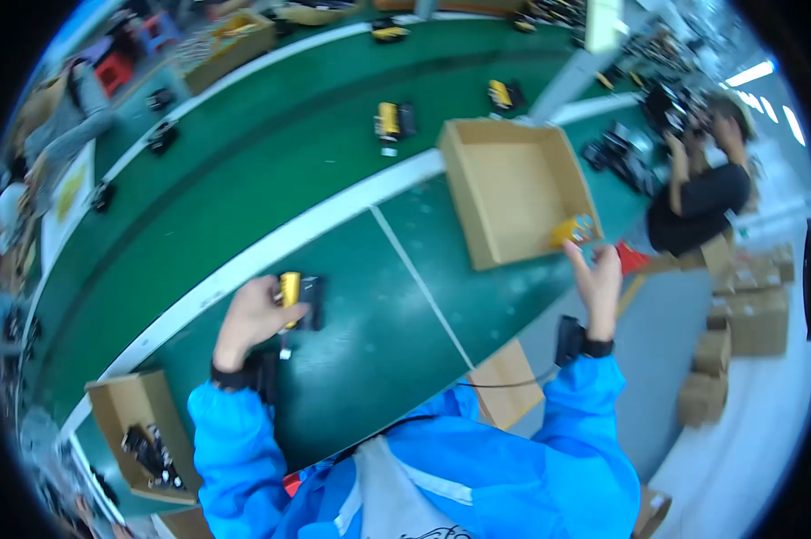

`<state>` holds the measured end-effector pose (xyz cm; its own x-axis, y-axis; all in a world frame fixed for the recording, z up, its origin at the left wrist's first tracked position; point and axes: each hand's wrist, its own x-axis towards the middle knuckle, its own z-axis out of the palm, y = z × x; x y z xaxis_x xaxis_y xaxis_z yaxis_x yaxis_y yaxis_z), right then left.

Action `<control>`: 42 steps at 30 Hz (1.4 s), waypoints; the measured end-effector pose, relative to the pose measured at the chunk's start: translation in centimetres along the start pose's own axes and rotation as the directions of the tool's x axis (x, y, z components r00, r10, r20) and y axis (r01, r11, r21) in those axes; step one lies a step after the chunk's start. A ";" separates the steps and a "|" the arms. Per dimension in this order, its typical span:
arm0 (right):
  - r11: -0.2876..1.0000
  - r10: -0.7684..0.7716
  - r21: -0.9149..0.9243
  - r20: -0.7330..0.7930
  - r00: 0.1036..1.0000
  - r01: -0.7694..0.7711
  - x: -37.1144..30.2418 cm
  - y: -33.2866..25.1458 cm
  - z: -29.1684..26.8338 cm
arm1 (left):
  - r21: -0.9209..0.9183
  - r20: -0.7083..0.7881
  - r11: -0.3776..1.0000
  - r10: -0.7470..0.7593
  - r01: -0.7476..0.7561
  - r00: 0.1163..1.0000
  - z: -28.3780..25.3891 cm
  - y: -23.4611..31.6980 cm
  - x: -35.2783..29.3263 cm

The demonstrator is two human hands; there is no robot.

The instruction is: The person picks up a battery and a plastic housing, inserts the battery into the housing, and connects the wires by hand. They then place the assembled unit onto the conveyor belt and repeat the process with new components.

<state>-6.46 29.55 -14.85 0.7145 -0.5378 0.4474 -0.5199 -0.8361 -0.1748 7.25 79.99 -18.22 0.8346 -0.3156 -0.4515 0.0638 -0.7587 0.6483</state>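
Observation:
My left hand (255, 314) is closed around the yellow side of a small yellow-and-black device (310, 301) on the green bench. A short lead with a white end (285, 353) hangs from it. At the near right corner of a cardboard box (513, 184), my right hand (599, 286) has thumb and finger at a small yellow part (564, 233) and appears to pinch it. Pale, shiny bits show beside that part, too blurred to name. The rest of the box's floor is bare cardboard.
Beyond a white rail, a green conveyor (244, 162) carries similar yellow-and-black devices (388, 120). A cardboard box with black parts (150, 456) stands at the lower left. A co-worker in black (704, 202) works at the right, near stacked cartons (751, 310).

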 end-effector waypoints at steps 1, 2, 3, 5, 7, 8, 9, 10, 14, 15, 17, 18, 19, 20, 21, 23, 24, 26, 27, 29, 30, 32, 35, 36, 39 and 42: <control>0.988 0.123 0.070 0.143 0.982 -0.134 0.1 0.4 -0.2 | -0.008 0.007 1.000 0.000 0.000 1.000 -0.6 0.4 1.5; 0.958 0.217 0.118 0.295 0.931 -0.261 0.3 0.5 -0.6 | -0.022 0.007 1.000 -0.003 0.003 1.000 -1.4 1.0 2.7; 0.948 0.120 0.253 0.281 0.952 -0.194 0.2 2.0 0.2 | 0.009 -0.044 1.000 0.014 -0.014 0.999 -2.3 1.4 4.3; 0.901 0.008 0.418 0.253 0.968 -0.117 0.8 3.1 0.9 | 0.033 -0.194 0.999 0.033 -0.028 0.980 -5.5 1.0 5.2; 0.893 0.052 0.416 0.279 0.959 -0.170 1.2 2.2 0.8 | 0.024 -0.280 1.000 0.013 -0.007 0.960 -7.5 -0.8 7.7; 0.891 0.092 0.404 0.284 0.954 -0.206 1.5 1.4 0.5 | -0.025 -0.299 1.000 -0.024 0.017 0.954 -8.5 -1.5 9.0; 0.883 0.063 0.430 0.288 0.956 -0.187 1.5 1.5 1.0 | -0.073 -0.320 0.997 -0.061 0.039 0.945 -9.6 -2.2 9.7; 0.890 0.055 0.437 0.178 0.983 -0.129 1.9 2.2 1.6 | -0.076 -0.349 0.996 -0.075 0.052 0.934 -10.7 -2.9 10.2; 0.892 0.120 0.443 -0.052 0.991 -0.085 3.0 0.9 0.5 | 0.014 -0.109 0.998 -0.064 0.066 0.992 -14.5 -3.8 13.7; 0.888 0.117 0.452 -0.060 0.991 -0.078 3.3 0.2 -0.1 | -0.003 -0.085 0.992 -0.129 0.129 0.988 -15.9 -4.2 14.4; 0.906 0.069 0.424 -0.156 0.985 0.003 3.4 -1.6 -1.6 | -0.032 -0.028 0.967 -0.254 0.253 0.967 -18.7 -5.4 16.0; 0.914 0.046 0.404 -0.202 0.978 0.041 3.5 -2.5 -2.3 | -0.032 -0.035 0.968 -0.249 0.248 0.968 -20.2 -6.4 17.0; 0.915 0.045 0.401 -0.213 0.976 0.045 3.7 -3.1 -3.1 | 0.071 -0.288 0.982 -0.150 0.177 0.946 -21.4 -8.0 18.6; 0.875 0.085 0.482 -0.249 0.965 0.047 3.8 -3.8 -3.7 | 0.188 -0.512 0.973 -0.021 0.136 0.859 -22.3 -9.4 20.1; 0.828 0.126 0.558 -0.280 0.952 0.055 3.7 -4.5 -4.3 | 0.187 -0.514 0.974 -0.017 0.131 0.857 -22.6 -10.6 21.8; 0.779 0.169 0.622 -0.323 0.931 0.074 3.3 -6.1 -5.9 | 0.254 -0.794 0.857 -0.081 0.449 0.603 -22.9 -12.3 25.2; 0.718 0.164 0.694 -0.252 0.954 0.060 2.6 -7.2 -7.1 | 0.254 -0.789 0.866 -0.071 0.430 0.610 -22.7 -12.5 26.7; 0.566 0.126 0.824 -0.099 0.987 0.010 1.1 -9.4 -8.4 | 0.242 -0.819 0.875 -0.047 0.419 0.572 -22.1 -13.1 28.0; 0.568 0.126 0.823 -0.105 0.986 0.015 0.6 -10.7 -8.4 | 0.233 -0.835 0.878 -0.040 0.418 0.549 -21.9 -13.7 28.5; 0.453 -0.156 0.856 -0.199 0.968 0.249 -0.2 -13.5 -8.3 | 0.254 -0.856 0.888 0.022 0.383 0.517 -22.3 -15.7 29.3; 0.365 -0.296 0.863 -0.247 0.923 0.348 -0.4 -14.3 -8.2 | 0.275 -0.874 0.891 0.075 0.360 0.480 -22.7 -17.1 29.2; 0.353 -0.337 0.920 -0.043 0.940 0.168 -2.5 -14.3 -7.7 | 0.307 -0.876 0.894 0.132 0.326 0.463 -22.3 -16.7 28.4; 0.307 -0.517 0.932 0.334 0.788 -0.194 -3.6 -19.2 -7.0 | 0.465 -0.740 0.758 0.049 0.458 0.671 -22.9 -11.3 24.8; 0.433 -0.575 0.887 0.410 0.708 -0.163 -3.4 -21.2 -6.5 | 0.463 -0.717 0.762 0.022 0.452 0.697 -23.7 -10.9 22.9; 0.525 -0.720 0.851 0.460 0.519 -0.024 -3.7 -23.5 -2.3 | 0.386 -0.534 0.888 -0.004 0.248 0.846 -26.7 -10.7 16.4; 0.593 -0.781 0.766 0.472 0.409 0.249 -4.1 -26.4 0.0 | 0.375 -0.406 0.924 0.237 -0.075 0.883 -26.1 -9.7 9.9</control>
<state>4.30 53.81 -12.05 0.9192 0.3823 -0.0944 0.2280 -0.7121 -0.6640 29.23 99.07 -12.94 0.9738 -0.2273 0.0037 -0.2095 -0.8910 0.4027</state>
